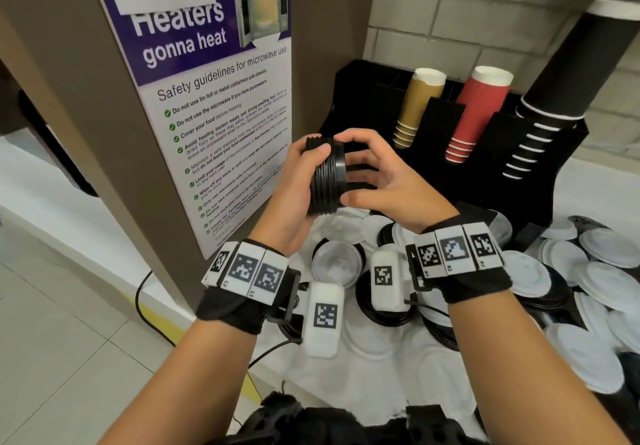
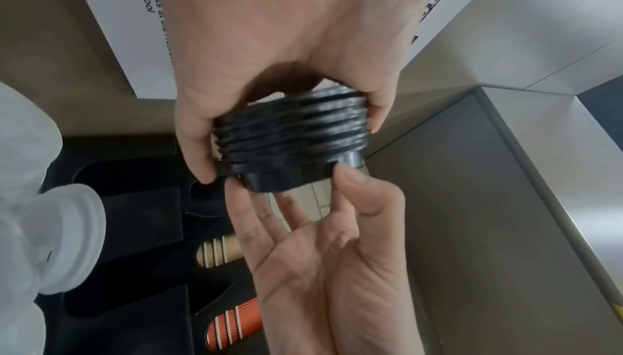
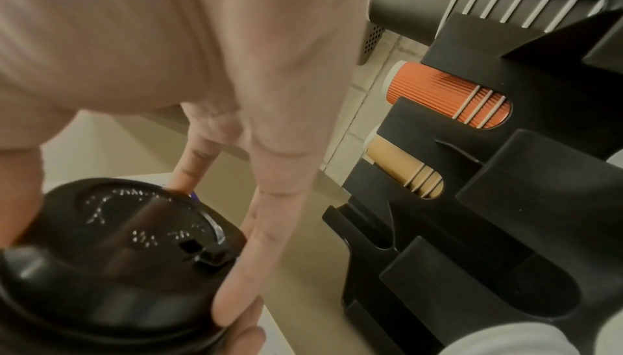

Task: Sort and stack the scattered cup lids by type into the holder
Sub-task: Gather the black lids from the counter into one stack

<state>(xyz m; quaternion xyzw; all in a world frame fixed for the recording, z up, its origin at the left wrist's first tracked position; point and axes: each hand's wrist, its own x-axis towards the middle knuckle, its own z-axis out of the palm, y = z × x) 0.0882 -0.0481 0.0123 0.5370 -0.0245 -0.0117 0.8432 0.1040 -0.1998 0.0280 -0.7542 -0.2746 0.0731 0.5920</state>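
A stack of several black cup lids [image 1: 327, 176] lies on its side in the air, gripped by my left hand [image 1: 313, 181] with the thumb on top. My right hand [image 1: 349, 169] meets the stack's top end, index finger above and thumb below, pinching the top lid. In the left wrist view the stack [image 2: 293, 131] sits between both hands, and the right thumb tip and a finger touch the raised lid top. The right wrist view shows the embossed top lid [image 3: 134, 241] with straight fingers [image 3: 269, 214] along its rim. The black holder [image 1: 443, 122] stands just behind.
Tan cups [image 1: 415, 109], red cups [image 1: 479, 112] and black cups [image 1: 568, 74] fill holder slots. White lids [image 1: 606, 282], black lids [image 1: 381, 313] and a clear lid [image 1: 337, 261] lie scattered on the white counter below. A brown panel with a poster [image 1: 214, 98] stands close at the left.
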